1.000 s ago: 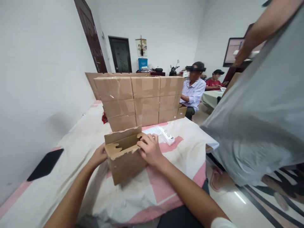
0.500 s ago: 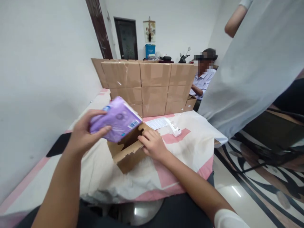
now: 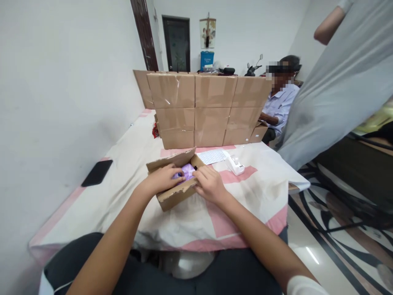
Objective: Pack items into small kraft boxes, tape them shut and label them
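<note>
A small open cardboard box (image 3: 176, 198) stands on the cloth in front of me, its flaps raised. Inside it lies a purple soft plastic pack (image 3: 188, 169), partly hidden by the box walls and my fingers. My left hand (image 3: 164, 179) reaches over the box's left side, its fingers curled onto the pack. At the right end, my right hand (image 3: 210, 183) grips the near rim of the box. Just behind the box are a patterned sheet (image 3: 211, 156) and a white tape dispenser (image 3: 236, 165).
A wall of stacked, taped cardboard boxes (image 3: 211, 110) rises at the back of the table. A black phone-like slab (image 3: 97, 173) lies at the left. Beyond the stack, a person (image 3: 279, 106) sits at the right, near a hanging grey-white sheet (image 3: 337, 90).
My left hand has brought the purple pack down from above into the box. The right hand stays at the box's rim. The view has shifted slightly left.
</note>
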A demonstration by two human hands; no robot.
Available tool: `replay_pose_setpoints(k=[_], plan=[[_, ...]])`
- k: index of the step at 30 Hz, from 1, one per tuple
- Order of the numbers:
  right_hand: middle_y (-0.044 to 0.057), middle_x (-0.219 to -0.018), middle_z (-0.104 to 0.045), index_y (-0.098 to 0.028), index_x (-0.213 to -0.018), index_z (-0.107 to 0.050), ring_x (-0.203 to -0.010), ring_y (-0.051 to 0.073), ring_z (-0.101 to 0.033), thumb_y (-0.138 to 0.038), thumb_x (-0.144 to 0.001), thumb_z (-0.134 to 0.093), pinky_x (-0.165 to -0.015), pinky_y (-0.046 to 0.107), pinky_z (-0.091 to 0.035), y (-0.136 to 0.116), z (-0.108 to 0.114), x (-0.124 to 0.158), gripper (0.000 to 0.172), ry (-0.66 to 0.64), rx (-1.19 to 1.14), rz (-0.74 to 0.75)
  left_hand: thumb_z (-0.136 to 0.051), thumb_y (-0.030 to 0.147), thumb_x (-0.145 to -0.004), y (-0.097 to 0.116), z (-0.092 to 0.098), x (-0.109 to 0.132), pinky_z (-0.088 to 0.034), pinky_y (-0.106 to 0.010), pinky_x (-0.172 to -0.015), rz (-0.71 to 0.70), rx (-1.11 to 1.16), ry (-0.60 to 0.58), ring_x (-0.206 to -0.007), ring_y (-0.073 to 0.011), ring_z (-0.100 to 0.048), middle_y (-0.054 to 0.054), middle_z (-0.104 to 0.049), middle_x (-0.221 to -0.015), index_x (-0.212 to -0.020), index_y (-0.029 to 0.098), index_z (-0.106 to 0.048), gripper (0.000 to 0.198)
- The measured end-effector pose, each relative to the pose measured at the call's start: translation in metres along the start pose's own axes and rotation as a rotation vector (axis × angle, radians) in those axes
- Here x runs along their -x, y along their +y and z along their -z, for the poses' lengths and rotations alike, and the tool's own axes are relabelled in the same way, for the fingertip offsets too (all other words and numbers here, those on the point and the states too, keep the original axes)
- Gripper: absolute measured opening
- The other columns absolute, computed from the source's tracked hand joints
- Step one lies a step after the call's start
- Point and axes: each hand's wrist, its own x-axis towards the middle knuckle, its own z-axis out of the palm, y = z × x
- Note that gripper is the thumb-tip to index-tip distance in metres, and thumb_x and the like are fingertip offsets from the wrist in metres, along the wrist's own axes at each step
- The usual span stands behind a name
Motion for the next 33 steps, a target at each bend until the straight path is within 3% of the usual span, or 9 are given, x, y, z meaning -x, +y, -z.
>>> replay_pose_setpoints(k=[5,9,13,16,19,22,24,29,33], plan=[[0.007,-0.08,-0.064,-0.02,-0.095,-0.065,-0.079,0.023,-0.055,-0.048,-0.099,-0.057,-0.072,0.036,-0.039,0.007,0.019,-0.004,0.029,0.057,-0.032,0.004,-0.053,0.048,-0.096,0.013,0.014,0.006,-0.05,-0.036,-0.084,-0.173,-0.044,0.166,-0.09,-0.0229,-0.064,-0.007,-0.064,-0.103,-0.099,0.024,-0.073,0.031],[0.009,-0.091,-0.068,-0.021,-0.097,-0.064,-0.093,0.028,-0.059,-0.048,-0.088,-0.072,-0.084,0.043,-0.045,0.034,0.023,-0.009,0.029,0.166,-0.157,-0.247,-0.041,0.047,-0.101,0.008,0.025,0.01,-0.054,-0.039,-0.091,-0.247,0.222,0.394,-0.102,-0.0233,-0.064,-0.01,-0.065,-0.107,-0.099,0.021,-0.07,0.039],[0.013,-0.123,-0.064,-0.021,-0.122,-0.058,-0.106,0.029,-0.063,-0.043,-0.077,-0.077,-0.089,0.044,-0.052,0.052,-0.001,-0.005,0.053,0.089,-0.522,-0.592,-0.031,0.052,-0.103,0.013,0.04,0.016,-0.053,-0.042,-0.101,-0.178,0.4,0.257,-0.125,-0.0259,-0.059,-0.011,-0.061,-0.135,-0.116,0.023,-0.067,0.048],[0.012,-0.127,-0.063,-0.024,-0.132,-0.053,-0.108,0.027,-0.064,-0.043,-0.077,-0.073,-0.086,0.041,-0.054,0.047,-0.025,-0.001,0.062,0.008,-0.713,-0.782,-0.055,0.054,-0.094,0.03,0.043,0.021,-0.043,-0.049,-0.112,-0.094,0.016,0.273,-0.132,-0.0329,-0.052,-0.011,-0.058,-0.144,-0.124,0.023,-0.065,0.045],[0.011,-0.122,-0.065,-0.023,-0.134,-0.052,-0.102,0.025,-0.065,-0.044,-0.074,-0.073,-0.086,0.039,-0.054,0.042,-0.034,-0.001,0.067,-0.018,-0.726,-0.849,-0.063,0.048,-0.088,0.051,0.034,0.025,-0.034,-0.061,-0.113,0.098,-0.403,0.237,-0.137,-0.0422,-0.045,-0.017,-0.055,-0.148,-0.146,0.02,-0.05,0.065],[0.01,-0.115,-0.068,-0.021,-0.124,-0.058,-0.096,0.024,-0.065,-0.055,-0.079,-0.065,-0.087,0.038,-0.053,0.062,-0.019,-0.004,0.057,0.025,-0.66,-0.852,-0.052,0.042,-0.095,0.067,0.018,0.028,-0.037,-0.06,-0.11,0.217,-0.444,0.0,-0.132,-0.0392,-0.054,-0.018,-0.061,-0.141,-0.158,0.019,-0.031,0.07],[0.01,-0.108,-0.07,-0.021,-0.105,-0.063,-0.101,0.025,-0.064,-0.062,-0.088,-0.048,-0.094,0.041,-0.05,0.092,0.0,-0.001,0.047,0.114,-0.558,-0.905,-0.056,0.049,-0.094,0.073,0.005,0.028,-0.04,-0.06,-0.11,0.244,-0.423,-0.126,-0.138,-0.0418,-0.049,-0.019,-0.052,-0.152,-0.159,0.019,-0.031,0.076],[0.011,-0.084,-0.068,-0.022,-0.076,-0.059,-0.088,0.029,-0.065,-0.06,-0.093,-0.038,-0.087,0.045,-0.051,0.165,0.038,0.027,0.048,0.098,-0.27,-1.234,-0.065,0.029,-0.091,0.077,-0.018,0.023,-0.033,-0.075,-0.111,0.334,-0.575,-0.162,-0.152,-0.0487,-0.024,-0.018,-0.022,-0.169,-0.16,0.023,-0.029,0.078],[0.009,-0.085,-0.071,-0.021,-0.077,-0.062,-0.089,0.027,-0.065,-0.045,-0.088,-0.053,-0.086,0.042,-0.051,0.137,0.036,0.02,0.027,0.118,-0.276,-1.074,-0.066,0.027,-0.091,0.079,-0.019,0.018,-0.032,-0.075,-0.112,0.321,-0.547,-0.159,-0.151,-0.0485,-0.027,-0.018,-0.025,-0.168,-0.16,0.023,-0.03,0.078]])
